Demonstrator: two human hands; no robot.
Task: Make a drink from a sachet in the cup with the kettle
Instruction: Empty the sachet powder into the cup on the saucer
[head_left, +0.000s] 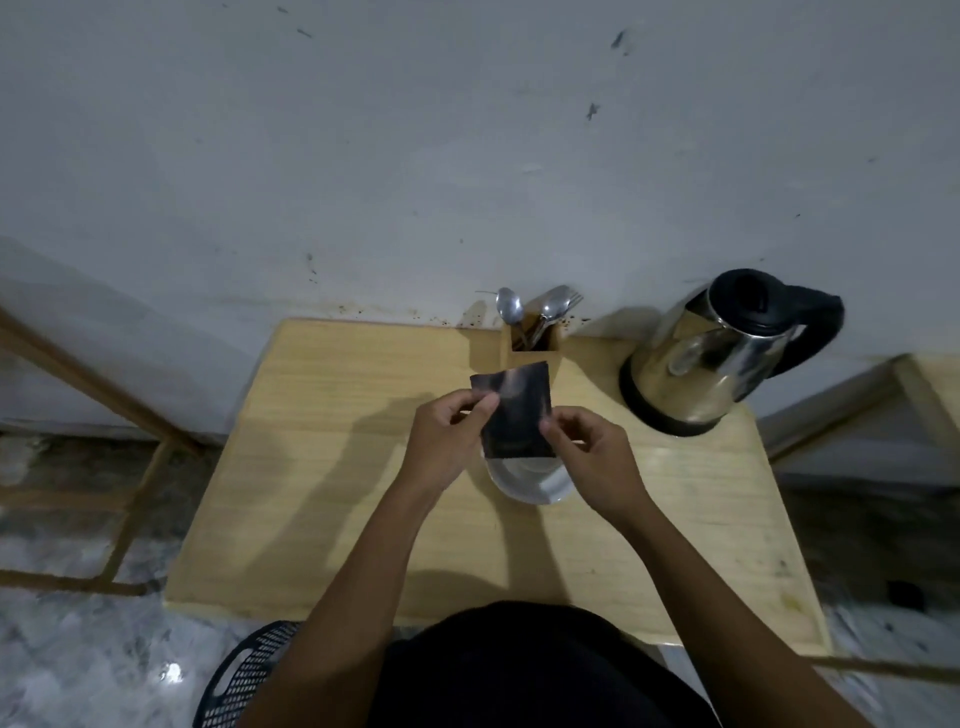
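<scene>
- The task looks to be at an early stage: the sachet (514, 415) is in hand above the cup (535, 480), and whether it is already torn cannot be told from this view.
- The left hand (449, 441) pinches the sachet's left edge between thumb and fingers; the right hand (589, 457) pinches its right edge lower down, fingers curled in.
- The sachet hangs roughly upright, tilted a little, its lower edge just over the cup's mouth and hiding the far part of the rim.
- Nothing can be seen inside the cup; by the look of it, no powder or water has gone in.
- Judged from this, what is left is emptying the sachet, pouring from the kettle (711, 358) and probably stirring.
- The sachet is a flat, dark, glossy rectangle, likely foil or film, catching a faint sheen near its top.
- The cup is pale and round with a smooth shiny wall; its exact material is unclear.
- The kettle is polished metal with a black lid, handle and base, standing at the right far corner, well apart from the cup.
- A square wooden holder (530, 348) with metal spoons (511, 306) and a fork stands just beyond the sachet.
- The surface (322, 493) is light wood with a fine straight grain and a matte finish.
</scene>
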